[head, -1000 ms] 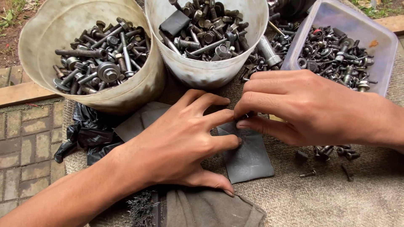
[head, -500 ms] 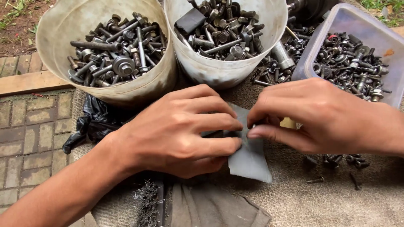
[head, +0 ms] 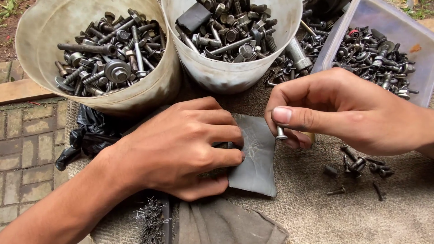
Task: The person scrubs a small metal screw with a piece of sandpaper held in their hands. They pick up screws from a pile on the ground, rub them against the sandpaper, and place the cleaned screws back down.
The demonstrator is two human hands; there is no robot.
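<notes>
My left hand [head: 181, 149] lies palm down, its fingers curled and pressing on a grey sheet of abrasive paper [head: 255, 158] that rests on a beige mat [head: 316, 212]. My right hand [head: 343, 110] hovers just right of the sheet and pinches a small bolt [head: 280, 133] between thumb and fingers, its tip pointing down at the sheet's right edge.
Two round buckets [head: 158, 90] [head: 226, 77] full of bolts and nuts stand at the back, with a clear tub [head: 420, 77] of screws on the right. Loose bolts [head: 361, 165] lie on the mat. A wire brush [head: 151, 221] and grey cloth [head: 221, 223] sit near me; black plastic [head: 83, 135] lies left.
My right hand has pulled away to the right and lifted off the sheet, now showing a bolt in its fingertips. My left hand stays pressed on the sheet.
</notes>
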